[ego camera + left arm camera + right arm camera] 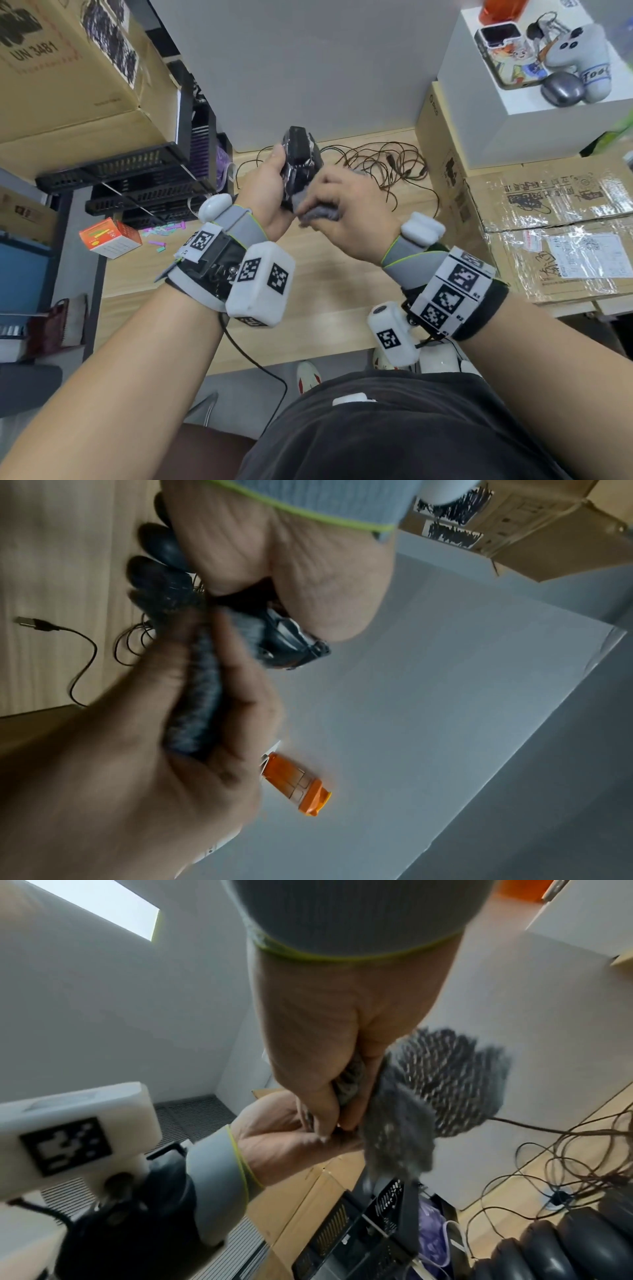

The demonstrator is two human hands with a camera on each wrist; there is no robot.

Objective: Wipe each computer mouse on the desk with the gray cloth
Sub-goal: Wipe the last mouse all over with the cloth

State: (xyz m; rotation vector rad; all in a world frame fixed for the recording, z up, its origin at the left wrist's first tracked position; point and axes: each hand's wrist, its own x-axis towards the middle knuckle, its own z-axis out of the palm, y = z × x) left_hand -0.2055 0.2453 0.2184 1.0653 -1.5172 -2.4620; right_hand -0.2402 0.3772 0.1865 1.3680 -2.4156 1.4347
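Gripped in left hand [265, 192], fingers curled round it: black mouse [300, 161], lifted off the table [318, 291]. Bunched in right hand [346, 219], fingers closed on it, pressed against near end of that mouse: gray cloth [320, 211]. Below both grips: wooden table. Beyond the grips, against the back: large gray box [308, 68]. Just behind the mouse, spread on the table: tangle of thin cables [383, 164]. Left of the grips: black trays [137, 178], small orange box [109, 238].
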